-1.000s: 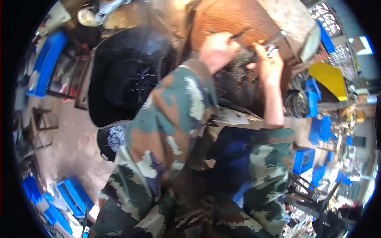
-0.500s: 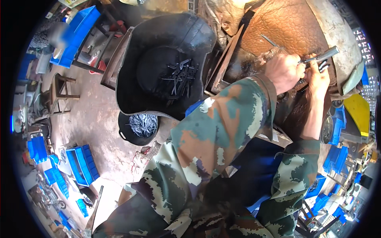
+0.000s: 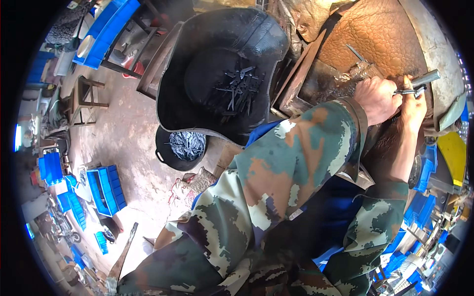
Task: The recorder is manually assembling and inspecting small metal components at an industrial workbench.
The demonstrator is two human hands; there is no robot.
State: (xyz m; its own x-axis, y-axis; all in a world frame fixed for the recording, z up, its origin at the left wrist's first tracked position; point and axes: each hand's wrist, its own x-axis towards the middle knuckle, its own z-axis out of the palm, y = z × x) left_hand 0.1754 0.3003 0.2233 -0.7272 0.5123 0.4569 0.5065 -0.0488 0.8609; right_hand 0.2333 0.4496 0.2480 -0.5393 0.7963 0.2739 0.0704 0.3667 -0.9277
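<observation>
At the upper right, both hands are close together over a dark, worn work surface. My left hand (image 3: 377, 100) is closed in a fist, knuckles up. From it a thin dark metal piece (image 3: 406, 92) runs across to my right hand (image 3: 414, 109), whose fingers are pinched around its far end with other small dark parts. What sits inside the left fist is hidden. Just beyond the right fingertips a grey metal tube (image 3: 427, 78) slants up to the right; what bears it is hidden. Behind my hands lies a wrinkled brown leather-like sheet (image 3: 377, 37), with a slim grey metal strip (image 3: 354, 52) near it.
Left of my arms stands a large black tub (image 3: 170, 93) with loose dark metal pieces (image 3: 240, 89). Below it is a smaller black basin (image 3: 165, 154) holding silvery pieces (image 3: 188, 145). Blue bins (image 3: 106, 190), a wooden stool (image 3: 89, 98) and a yellow panel (image 3: 452, 153) stand around.
The whole view has shifted, so most things appear farther right. Both hands remain together near the tube. The dark parts at my right fingers are turned differently.
</observation>
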